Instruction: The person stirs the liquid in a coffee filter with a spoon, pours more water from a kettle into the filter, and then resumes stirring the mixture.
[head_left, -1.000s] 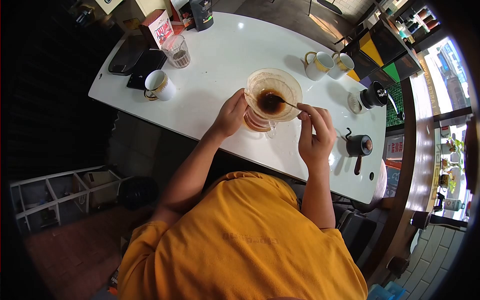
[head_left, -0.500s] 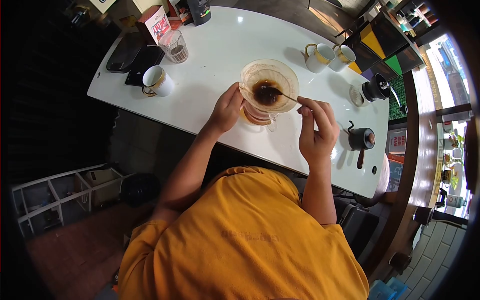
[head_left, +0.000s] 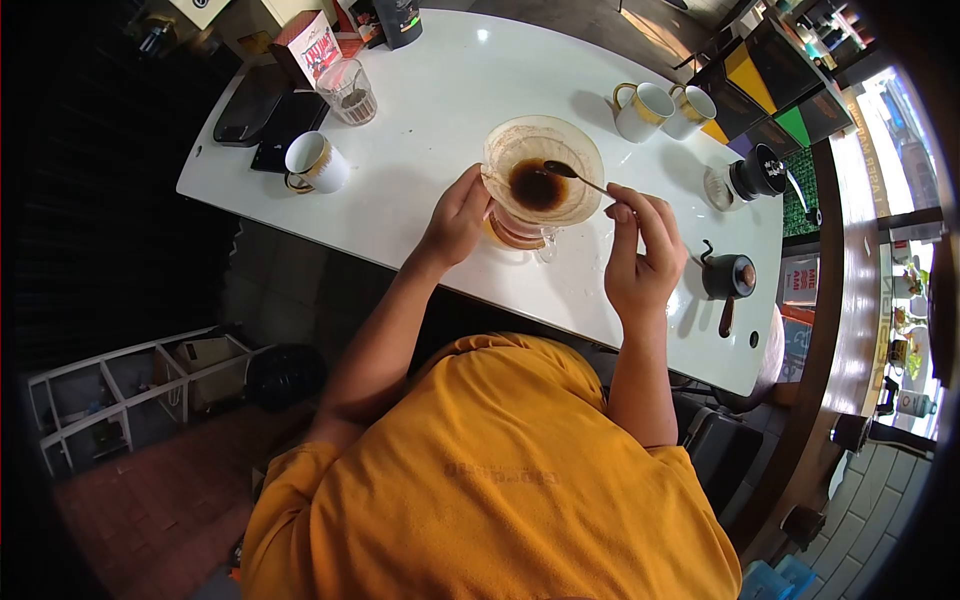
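A coffee dripper [head_left: 583, 165] lined with a paper filter sits on a glass server [head_left: 513, 236] at the near side of the table. Dark wet coffee [head_left: 537, 188] lies in the bottom of the filter. My left hand [head_left: 455, 222] is closed on the dripper's left edge, thumb and fingers pinching it. With my right hand [head_left: 645, 245] I pinch the thin handle of a spoon [head_left: 590, 184]. Its dark bowl hangs above the coffee, near the far side of the filter. The right fingers are to the right of the dripper's rim.
On the white table [head_left: 440, 110] stand a white mug [head_left: 325, 165] and a ribbed glass [head_left: 350, 95] at left. Two gold-handled mugs [head_left: 643, 112], a hand grinder [head_left: 757, 175] and a small black kettle [head_left: 727, 276] stand at right. A black scale [head_left: 285, 135] lies far left.
The spoon's bowl has come up out of the coffee and shows above it. My right hand has shifted slightly right. The left hand keeps its hold on the dripper.
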